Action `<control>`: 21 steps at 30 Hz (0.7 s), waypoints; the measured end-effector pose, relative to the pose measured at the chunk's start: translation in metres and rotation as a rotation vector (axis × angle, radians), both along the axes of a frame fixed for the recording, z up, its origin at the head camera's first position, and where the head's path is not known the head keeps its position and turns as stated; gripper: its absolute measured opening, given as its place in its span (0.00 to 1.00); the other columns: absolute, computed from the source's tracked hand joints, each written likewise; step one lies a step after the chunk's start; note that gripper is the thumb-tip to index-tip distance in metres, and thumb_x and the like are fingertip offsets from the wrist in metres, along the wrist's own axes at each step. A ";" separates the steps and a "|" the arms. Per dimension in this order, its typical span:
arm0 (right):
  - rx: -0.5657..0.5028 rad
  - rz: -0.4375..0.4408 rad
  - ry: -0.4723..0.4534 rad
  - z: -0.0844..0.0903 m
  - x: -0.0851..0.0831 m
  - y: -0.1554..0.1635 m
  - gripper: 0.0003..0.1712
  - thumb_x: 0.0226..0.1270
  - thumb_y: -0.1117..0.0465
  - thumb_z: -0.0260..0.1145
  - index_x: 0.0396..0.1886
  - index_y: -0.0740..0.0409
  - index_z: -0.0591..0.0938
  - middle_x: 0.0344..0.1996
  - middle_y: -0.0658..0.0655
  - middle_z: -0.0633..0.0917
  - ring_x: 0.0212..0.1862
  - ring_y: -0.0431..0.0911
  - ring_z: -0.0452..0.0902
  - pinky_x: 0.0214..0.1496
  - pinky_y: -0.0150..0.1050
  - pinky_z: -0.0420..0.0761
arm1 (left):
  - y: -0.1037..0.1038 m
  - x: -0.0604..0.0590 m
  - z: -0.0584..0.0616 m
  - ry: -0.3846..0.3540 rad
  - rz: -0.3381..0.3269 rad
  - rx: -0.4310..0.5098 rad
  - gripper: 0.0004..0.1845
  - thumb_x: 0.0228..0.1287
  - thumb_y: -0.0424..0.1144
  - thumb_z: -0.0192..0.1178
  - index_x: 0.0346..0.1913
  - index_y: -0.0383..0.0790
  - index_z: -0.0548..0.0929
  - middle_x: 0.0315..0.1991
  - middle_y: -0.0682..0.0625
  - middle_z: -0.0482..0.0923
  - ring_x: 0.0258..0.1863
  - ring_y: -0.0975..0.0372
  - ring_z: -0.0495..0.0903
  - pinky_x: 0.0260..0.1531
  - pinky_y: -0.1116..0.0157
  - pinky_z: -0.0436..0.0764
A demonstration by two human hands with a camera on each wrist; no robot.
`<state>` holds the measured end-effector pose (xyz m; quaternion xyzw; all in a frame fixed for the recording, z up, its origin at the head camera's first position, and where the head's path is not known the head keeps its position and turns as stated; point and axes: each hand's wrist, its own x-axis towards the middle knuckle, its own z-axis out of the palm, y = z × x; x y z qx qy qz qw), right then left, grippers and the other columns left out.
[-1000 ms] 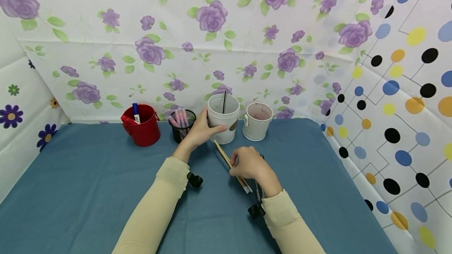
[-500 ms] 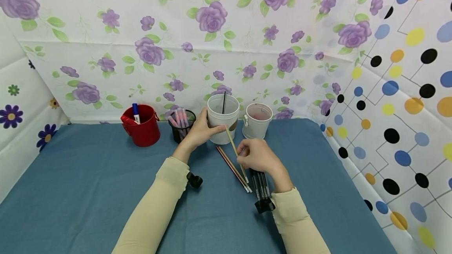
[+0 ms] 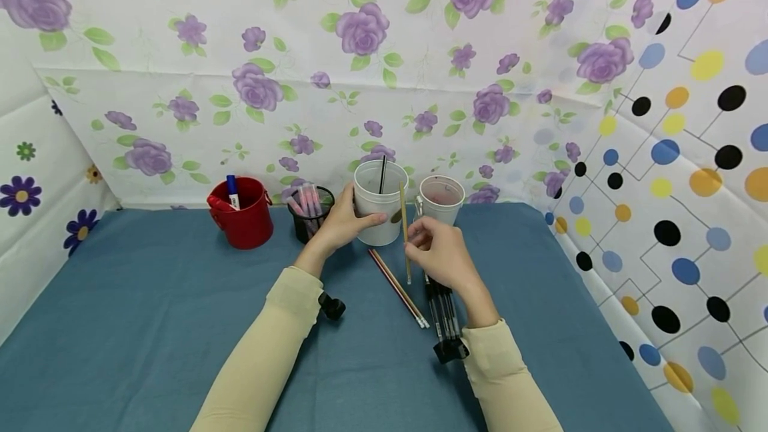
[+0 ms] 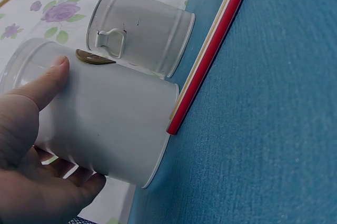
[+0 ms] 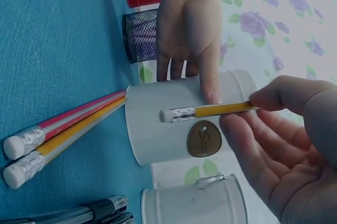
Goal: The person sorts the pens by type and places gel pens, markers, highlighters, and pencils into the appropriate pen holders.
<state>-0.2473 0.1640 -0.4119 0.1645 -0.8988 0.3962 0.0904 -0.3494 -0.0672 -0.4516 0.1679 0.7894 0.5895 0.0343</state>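
Cup (image 3: 373, 224) in left hand (image 3: 340, 224) holds one black stick (image 3: 383, 175).

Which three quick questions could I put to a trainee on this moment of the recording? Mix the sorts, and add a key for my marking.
1. True or false: the left hand grips the red bucket.
2. Count: how many pencils lie on the table?
3. Multiple choice: what does the right hand hold?
a) a blue marker
b) a yellow pencil
c) a black pen

Key:
1. False; it grips the larger white bucket.
2. Two.
3. b
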 end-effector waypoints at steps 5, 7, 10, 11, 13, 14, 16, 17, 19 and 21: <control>-0.030 -0.040 0.059 0.001 -0.001 -0.001 0.06 0.69 0.64 0.74 0.43 0.54 0.85 0.31 0.49 0.89 0.31 0.41 0.85 0.38 0.43 0.87 | 0.000 0.001 0.001 0.010 -0.003 0.001 0.56 0.66 0.48 0.77 0.86 0.45 0.50 0.77 0.41 0.62 0.75 0.47 0.67 0.74 0.44 0.69; -0.038 -0.050 0.071 0.002 -0.001 -0.002 0.06 0.70 0.64 0.74 0.43 0.54 0.85 0.32 0.50 0.89 0.32 0.41 0.86 0.39 0.43 0.87 | 0.000 0.001 0.001 0.014 -0.004 0.004 0.55 0.66 0.48 0.77 0.86 0.45 0.50 0.77 0.41 0.62 0.75 0.47 0.67 0.74 0.45 0.69; -0.061 -0.050 0.089 0.003 -0.001 -0.004 0.07 0.71 0.64 0.74 0.45 0.55 0.85 0.34 0.51 0.90 0.34 0.42 0.87 0.40 0.42 0.88 | -0.001 0.001 0.000 0.020 -0.004 0.006 0.55 0.66 0.47 0.77 0.86 0.46 0.50 0.77 0.41 0.63 0.75 0.47 0.67 0.74 0.45 0.69; -0.072 -0.050 0.097 0.003 -0.001 -0.004 0.07 0.71 0.64 0.74 0.45 0.55 0.86 0.34 0.51 0.90 0.34 0.43 0.87 0.40 0.42 0.89 | -0.001 0.001 0.000 0.022 -0.003 0.005 0.55 0.66 0.47 0.77 0.86 0.46 0.51 0.77 0.41 0.63 0.75 0.47 0.68 0.74 0.45 0.69; -0.094 -0.049 0.117 0.004 -0.001 -0.004 0.08 0.71 0.64 0.74 0.47 0.56 0.86 0.34 0.53 0.90 0.35 0.44 0.88 0.41 0.42 0.89 | -0.002 0.001 -0.001 0.023 0.000 0.002 0.55 0.66 0.48 0.77 0.86 0.46 0.51 0.77 0.42 0.63 0.75 0.47 0.68 0.74 0.45 0.69; -0.106 -0.051 0.127 0.004 0.000 -0.004 0.08 0.71 0.64 0.74 0.47 0.57 0.86 0.35 0.53 0.90 0.35 0.44 0.88 0.41 0.42 0.89 | -0.002 0.000 -0.001 0.023 0.001 0.000 0.55 0.66 0.48 0.77 0.86 0.46 0.51 0.77 0.42 0.63 0.75 0.47 0.68 0.74 0.45 0.69; -0.126 -0.056 0.145 0.006 0.001 -0.004 0.08 0.71 0.64 0.75 0.47 0.57 0.86 0.35 0.54 0.90 0.35 0.45 0.88 0.41 0.41 0.89 | -0.002 0.000 -0.002 0.024 -0.003 -0.002 0.56 0.66 0.48 0.77 0.86 0.45 0.50 0.77 0.42 0.62 0.75 0.47 0.67 0.74 0.44 0.69; -0.135 -0.057 0.152 0.006 0.001 -0.004 0.08 0.71 0.64 0.75 0.47 0.58 0.86 0.35 0.54 0.90 0.35 0.45 0.88 0.41 0.41 0.89 | -0.002 0.000 -0.002 0.025 -0.004 -0.003 0.56 0.66 0.49 0.77 0.86 0.45 0.50 0.77 0.42 0.62 0.75 0.47 0.67 0.74 0.44 0.69; -0.145 -0.055 0.161 0.007 0.002 -0.005 0.08 0.71 0.65 0.74 0.47 0.58 0.86 0.35 0.54 0.90 0.35 0.45 0.88 0.41 0.40 0.89 | -0.002 -0.001 -0.003 0.022 -0.004 -0.005 0.56 0.66 0.49 0.77 0.86 0.44 0.50 0.77 0.42 0.62 0.75 0.47 0.67 0.74 0.44 0.69; -0.149 -0.051 0.164 0.009 0.003 -0.005 0.08 0.72 0.64 0.74 0.47 0.57 0.86 0.35 0.54 0.90 0.35 0.45 0.88 0.41 0.39 0.89 | -0.002 -0.001 -0.003 0.021 -0.005 -0.003 0.57 0.66 0.49 0.77 0.86 0.44 0.50 0.78 0.42 0.61 0.76 0.47 0.67 0.74 0.43 0.68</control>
